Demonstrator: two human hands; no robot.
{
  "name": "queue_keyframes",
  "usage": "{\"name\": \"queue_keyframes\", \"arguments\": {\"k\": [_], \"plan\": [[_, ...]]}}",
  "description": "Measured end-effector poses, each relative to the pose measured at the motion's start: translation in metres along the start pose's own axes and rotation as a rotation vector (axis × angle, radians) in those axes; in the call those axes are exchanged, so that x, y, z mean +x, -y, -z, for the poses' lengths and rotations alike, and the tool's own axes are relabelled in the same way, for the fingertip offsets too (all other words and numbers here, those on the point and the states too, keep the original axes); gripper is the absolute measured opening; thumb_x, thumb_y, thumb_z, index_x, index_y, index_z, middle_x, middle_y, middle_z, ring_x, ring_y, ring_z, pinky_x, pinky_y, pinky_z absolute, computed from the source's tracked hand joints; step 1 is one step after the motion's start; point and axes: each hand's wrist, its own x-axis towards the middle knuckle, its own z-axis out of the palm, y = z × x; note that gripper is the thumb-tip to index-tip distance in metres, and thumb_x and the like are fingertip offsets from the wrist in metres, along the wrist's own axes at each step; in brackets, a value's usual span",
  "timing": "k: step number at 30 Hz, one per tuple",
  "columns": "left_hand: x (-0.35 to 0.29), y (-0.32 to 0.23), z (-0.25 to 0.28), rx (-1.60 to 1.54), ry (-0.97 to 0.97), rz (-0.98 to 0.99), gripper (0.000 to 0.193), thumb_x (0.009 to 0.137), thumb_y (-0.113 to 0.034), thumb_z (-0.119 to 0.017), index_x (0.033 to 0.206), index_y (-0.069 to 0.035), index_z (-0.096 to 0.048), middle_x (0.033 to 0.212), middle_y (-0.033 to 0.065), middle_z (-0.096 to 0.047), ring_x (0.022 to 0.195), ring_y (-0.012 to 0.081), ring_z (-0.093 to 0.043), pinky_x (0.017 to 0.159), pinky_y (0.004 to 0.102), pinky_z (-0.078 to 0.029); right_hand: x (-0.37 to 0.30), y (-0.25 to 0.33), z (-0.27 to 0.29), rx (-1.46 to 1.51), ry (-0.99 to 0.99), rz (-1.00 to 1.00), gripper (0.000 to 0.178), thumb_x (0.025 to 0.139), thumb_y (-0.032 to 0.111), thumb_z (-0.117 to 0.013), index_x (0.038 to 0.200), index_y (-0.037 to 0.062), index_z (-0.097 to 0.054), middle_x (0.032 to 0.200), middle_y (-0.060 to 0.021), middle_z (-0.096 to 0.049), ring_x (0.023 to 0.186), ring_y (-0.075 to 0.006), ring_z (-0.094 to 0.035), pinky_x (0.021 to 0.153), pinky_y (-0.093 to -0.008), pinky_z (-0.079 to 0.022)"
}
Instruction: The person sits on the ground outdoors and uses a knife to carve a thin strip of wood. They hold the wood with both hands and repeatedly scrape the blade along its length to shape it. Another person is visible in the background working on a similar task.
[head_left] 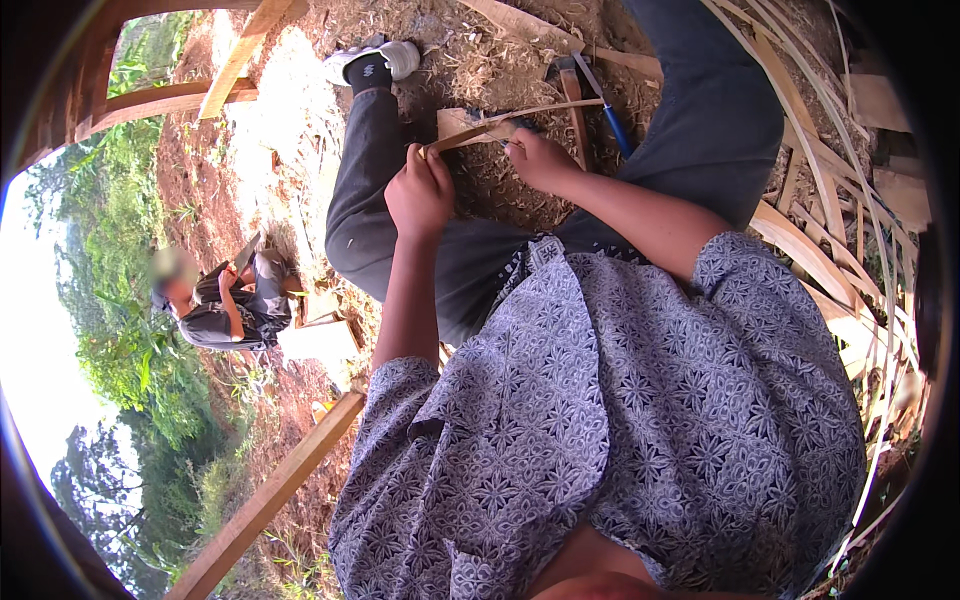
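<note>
Between my bent legs, my left hand [419, 193] is closed round the end of a flat brown strip [460, 138], thumb on top. A thin pale strip [550, 107] runs on from its far end toward the right. My right hand [541, 161] is closed just below the strips, fingertips pinched together; what they hold is too small to make out. A small dark piece [522, 124] lies beyond its fingers. Close to the right hand, a hammer-like tool with a wooden handle [578, 128] lies beside a tool with a blue handle [616, 130].
Wood shavings [490, 65] cover the ground ahead. Long pale strips [815, 165] and split pieces lie heaped at right. A wooden beam [270, 495] slants across the lower left. Another person [225, 300] sits farther off at left, holding a long flat tool.
</note>
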Motion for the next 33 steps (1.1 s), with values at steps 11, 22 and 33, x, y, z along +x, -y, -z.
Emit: {"name": "queue_keyframes", "arguments": {"k": [11, 22, 33], "plan": [[-0.019, -0.004, 0.002, -0.022, -0.032, 0.031, 0.017, 0.103, -0.018, -0.051, 0.094, -0.005, -0.059, 0.066, 0.0194, -0.065, 0.060, 0.0423, -0.066, 0.053, 0.0519, -0.051, -0.010, 0.035, 0.006, 0.125, 0.042, 0.170, 0.034, 0.104, 0.034, -0.057, 0.127, 0.0084, -0.060, 0.098, -0.0182, -0.074, 0.090, -0.0370, -0.073, 0.076, -0.0461, -0.055], [-0.009, -0.003, 0.006, -0.016, -0.017, 0.079, 0.022, 0.104, -0.020, -0.051, 0.099, -0.001, -0.062, 0.070, 0.0216, -0.067, 0.063, 0.0429, -0.067, 0.055, 0.0517, -0.052, -0.009, 0.047, 0.009, 0.141, 0.077, 0.223, 0.037, 0.102, 0.037, -0.059, 0.130, 0.0118, -0.056, 0.093, -0.0187, -0.073, 0.087, -0.0377, -0.072, 0.074, -0.0474, -0.055], [0.000, -0.004, 0.008, -0.024, 0.002, 0.029, 0.021, 0.104, -0.021, -0.051, 0.100, -0.004, -0.063, 0.068, 0.0199, -0.066, 0.063, 0.0417, -0.067, 0.055, 0.0511, -0.053, -0.023, 0.054, 0.018, 0.286, 0.106, 0.278, 0.037, 0.102, 0.039, -0.057, 0.126, 0.0112, -0.060, 0.100, -0.0185, -0.073, 0.095, -0.0380, -0.071, 0.082, -0.0475, -0.053]]}}
